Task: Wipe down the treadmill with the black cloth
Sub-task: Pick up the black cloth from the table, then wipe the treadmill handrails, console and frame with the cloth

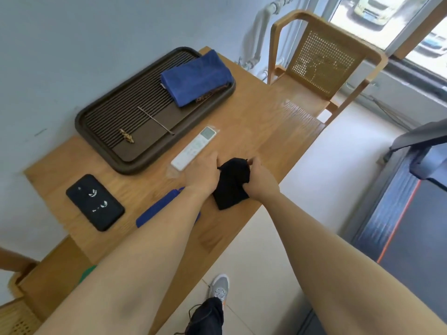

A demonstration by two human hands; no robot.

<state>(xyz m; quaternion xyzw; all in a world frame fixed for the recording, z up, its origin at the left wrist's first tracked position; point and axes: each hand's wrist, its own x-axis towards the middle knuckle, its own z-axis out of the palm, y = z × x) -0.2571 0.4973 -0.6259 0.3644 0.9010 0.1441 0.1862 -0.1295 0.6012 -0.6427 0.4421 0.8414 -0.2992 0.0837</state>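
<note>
Two bare hands meet over the near edge of a long light-wood table (pixel 278 131), both closed on a crumpled black cloth (pixel 231 183). The left hand (pixel 202 176) grips the cloth's upper left corner with fingers curled under, and the right hand (pixel 260 180) pinches and bunches its right side; the cloth's lower part hangs down onto the tabletop between the wrists.

Just behind the left hand lies a slim white remote control (pixel 193 148), almost touching the knuckles. Beyond it sits a dark brown slatted rectangular tray (pixel 101 122) carrying a folded blue cloth (pixel 197 77), a thin metal pick (pixel 156 120) and a small golden figurine (pixel 127 136). A black phone with grinning faces on its case (pixel 95 202) rests to the left, and a flat blue pouch (pixel 157 209) lies partly under the left forearm.

A cane-backed wooden armchair (pixel 324 61) stands at the table's far end. The grey treadmill with an orange stripe along its dark belt (pixel 399 209) is well apart, at the right edge on the pale tiled floor (pixel 302 189). A grey sneaker (pixel 219 286) shows below.
</note>
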